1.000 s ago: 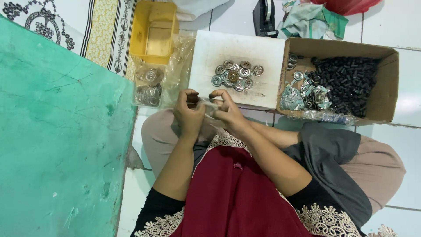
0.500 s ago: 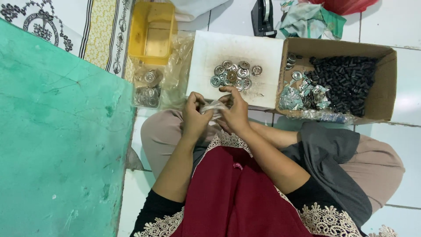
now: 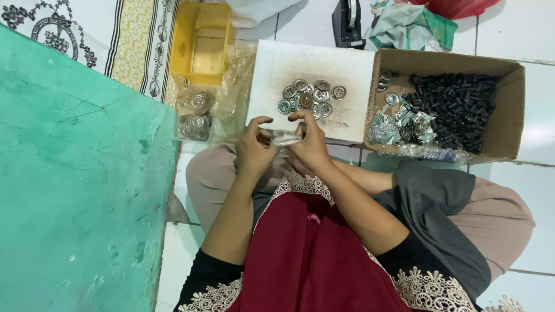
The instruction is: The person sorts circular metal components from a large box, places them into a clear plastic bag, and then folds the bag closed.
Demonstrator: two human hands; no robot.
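Hands meet over the lap, left hand (image 3: 254,151) and right hand (image 3: 311,144) fingers pinched on a small clear packet (image 3: 285,138) at 6 o'clock of the metal discs (image 3: 309,97) on the white board (image 3: 272,69); bagging step, needing a steady two-sided grip.

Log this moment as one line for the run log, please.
left hand and right hand: pinching a small clear packet together | ahead: white board with metal discs | right: cardboard box of black parts
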